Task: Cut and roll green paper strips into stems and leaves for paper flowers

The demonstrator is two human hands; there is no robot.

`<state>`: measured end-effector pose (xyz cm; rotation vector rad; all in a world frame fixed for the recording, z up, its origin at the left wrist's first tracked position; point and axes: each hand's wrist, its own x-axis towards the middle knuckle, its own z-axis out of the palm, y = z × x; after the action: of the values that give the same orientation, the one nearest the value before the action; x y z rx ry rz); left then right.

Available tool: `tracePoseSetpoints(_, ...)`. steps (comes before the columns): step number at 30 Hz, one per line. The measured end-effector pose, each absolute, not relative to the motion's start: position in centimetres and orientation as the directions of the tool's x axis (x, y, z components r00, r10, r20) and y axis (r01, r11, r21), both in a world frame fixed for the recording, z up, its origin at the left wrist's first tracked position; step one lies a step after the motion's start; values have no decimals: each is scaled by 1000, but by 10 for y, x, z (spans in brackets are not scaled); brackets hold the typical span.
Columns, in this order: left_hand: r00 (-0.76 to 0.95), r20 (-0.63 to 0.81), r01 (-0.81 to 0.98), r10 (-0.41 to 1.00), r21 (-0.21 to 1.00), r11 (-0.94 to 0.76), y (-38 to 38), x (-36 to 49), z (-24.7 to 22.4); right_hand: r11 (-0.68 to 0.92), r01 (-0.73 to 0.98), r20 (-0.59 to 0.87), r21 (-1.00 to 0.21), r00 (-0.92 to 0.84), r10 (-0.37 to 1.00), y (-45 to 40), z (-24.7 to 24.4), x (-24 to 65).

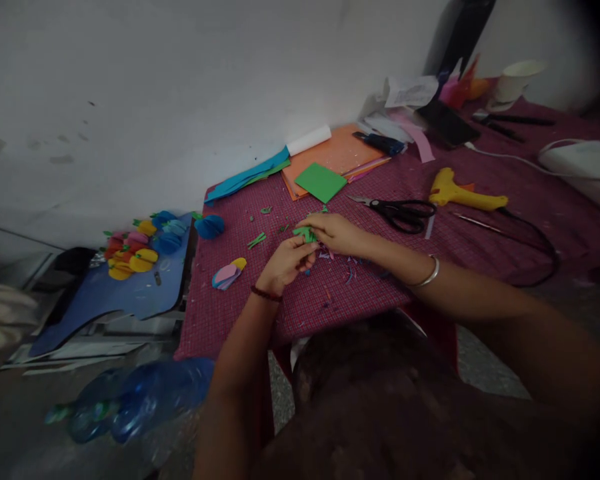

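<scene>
Small cut pieces of green craft paper point(306, 233) are bunched between my two hands over the table. My left hand point(286, 263) pinches at them from below left, thumb against the fingers. From the upper right, my right hand point(336, 233) closes over the same pieces with its fingers bent down. Just past my right hand lie black-handled scissors point(400, 212), blades toward the left. Behind the hands is a green paper square point(321, 182). Thin green strips point(257, 241) and a small stack of coloured paper ovals point(229, 274) rest left of my hands.
The table has a red checked cloth point(205, 320) strewn with paper scraps. A yellow glue gun point(465, 192) with a black cord lies right, near a phone point(447, 124). Orange sheets point(340, 147) lie at the back. Paper fruit shapes point(145, 260) sit on a blue board point(105, 293).
</scene>
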<state>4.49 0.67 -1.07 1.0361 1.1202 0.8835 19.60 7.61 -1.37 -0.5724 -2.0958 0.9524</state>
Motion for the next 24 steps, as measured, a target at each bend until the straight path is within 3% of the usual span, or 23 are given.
tracePoseSetpoints(5, 213, -253, -84, 944, 957, 276, 6, 45, -11, 783, 73, 506, -618, -725, 467, 74, -17, 198)
tracePoseSetpoints(11, 200, -263, -75, 944, 956, 283, 6, 43, -10, 783, 96, 535, -615, -679, 503, 71, -14, 199)
tracePoseSetpoints(14, 206, -269, -37, 941, 959, 282, 4, 43, -10, 629, 105, 455, -770, -601, 657, 70, -9, 199)
tracePoseSetpoints(17, 205, -235, -16, 950, 970, 243, 3, 43, -10, 340, -17, 289, -940, -566, 772, 70, -7, 200)
tracePoseSetpoints(20, 209, -175, -11, 962, 983, 181, 2, 43, -11, 118, -103, 156, -988, -574, 804, 72, -9, 199)
tracePoseSetpoints(24, 144, -115, -11, 983, 993, 118, 1, 44, -11, 57, -180, 137, -982, -473, 870, 77, -15, 198)
